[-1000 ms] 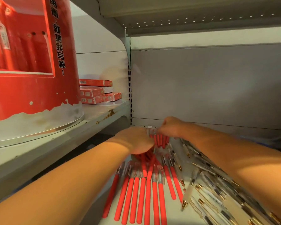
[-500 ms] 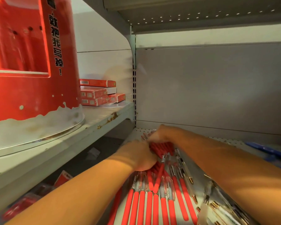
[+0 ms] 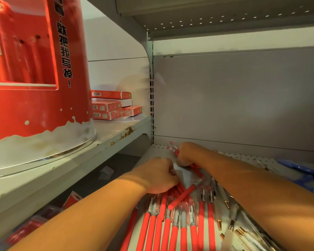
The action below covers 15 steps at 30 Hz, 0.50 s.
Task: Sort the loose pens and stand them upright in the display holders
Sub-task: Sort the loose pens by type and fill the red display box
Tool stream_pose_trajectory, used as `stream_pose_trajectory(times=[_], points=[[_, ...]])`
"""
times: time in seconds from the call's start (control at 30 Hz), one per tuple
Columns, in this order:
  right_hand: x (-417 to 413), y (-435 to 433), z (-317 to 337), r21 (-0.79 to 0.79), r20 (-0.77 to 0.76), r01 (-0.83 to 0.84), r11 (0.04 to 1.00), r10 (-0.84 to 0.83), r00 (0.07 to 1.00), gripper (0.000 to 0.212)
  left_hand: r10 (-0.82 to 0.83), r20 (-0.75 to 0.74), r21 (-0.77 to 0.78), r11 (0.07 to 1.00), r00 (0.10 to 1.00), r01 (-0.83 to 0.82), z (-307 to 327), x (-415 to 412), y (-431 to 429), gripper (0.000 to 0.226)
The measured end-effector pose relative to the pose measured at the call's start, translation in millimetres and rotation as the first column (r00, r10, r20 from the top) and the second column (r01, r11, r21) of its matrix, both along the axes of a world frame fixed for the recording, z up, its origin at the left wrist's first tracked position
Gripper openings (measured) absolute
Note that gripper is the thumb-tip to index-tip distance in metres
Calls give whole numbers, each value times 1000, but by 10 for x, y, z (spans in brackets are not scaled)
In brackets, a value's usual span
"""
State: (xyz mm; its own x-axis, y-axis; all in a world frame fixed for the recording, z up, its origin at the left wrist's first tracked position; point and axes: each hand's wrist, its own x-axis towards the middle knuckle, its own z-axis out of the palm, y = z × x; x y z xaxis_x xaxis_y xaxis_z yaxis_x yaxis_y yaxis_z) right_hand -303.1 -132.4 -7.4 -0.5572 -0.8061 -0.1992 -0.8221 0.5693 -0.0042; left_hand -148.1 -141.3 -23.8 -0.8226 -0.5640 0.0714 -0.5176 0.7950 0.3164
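Slim red plastic pens point(image 3: 172, 230) on a grey perforated metal shelf point(image 3: 158, 147).
Right hand point(image 3: 186, 154) clasps a bundle at the shelf's back, fingers curled; left hand point(image 3: 157, 178) fingers curl round others.

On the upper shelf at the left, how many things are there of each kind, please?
Red display stand: 1
Red flat boxes: 4
White-sided box: 1
Total: 6

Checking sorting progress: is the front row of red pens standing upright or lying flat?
Lying flat: the red pens rest side by side on the shelf.
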Motion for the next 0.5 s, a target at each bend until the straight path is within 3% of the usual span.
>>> stream_pose_trajectory(times=[0.13, 0.23, 0.33, 0.4, 0.5], points=[[-43, 38, -8, -110, 52, 10, 994, -5, 999, 38, -54, -32, 16, 998, 998, 55, 39, 37, 16, 41], [-114, 115, 112, -332, 221, 43, 942, 34, 975, 17, -86, -21, 57, 995, 996, 87, 74, 98, 39, 49], [-98, 302, 279, -488, 374, 126, 864, 76, 924, 10, -79, 0, 73, 994, 997, 79, 139, 175, 91, 59], [5, 478, 348, -520, 456, 155, 840, 120, 882, 9, -41, -33, 81, 996, 999, 44, 204, 220, 147, 59], [223, 820, 354, -436, 574, 139, 889, 156, 804, 12, 56, -82, 138, 989, 995, -45, 281, 245, 237, 58]])
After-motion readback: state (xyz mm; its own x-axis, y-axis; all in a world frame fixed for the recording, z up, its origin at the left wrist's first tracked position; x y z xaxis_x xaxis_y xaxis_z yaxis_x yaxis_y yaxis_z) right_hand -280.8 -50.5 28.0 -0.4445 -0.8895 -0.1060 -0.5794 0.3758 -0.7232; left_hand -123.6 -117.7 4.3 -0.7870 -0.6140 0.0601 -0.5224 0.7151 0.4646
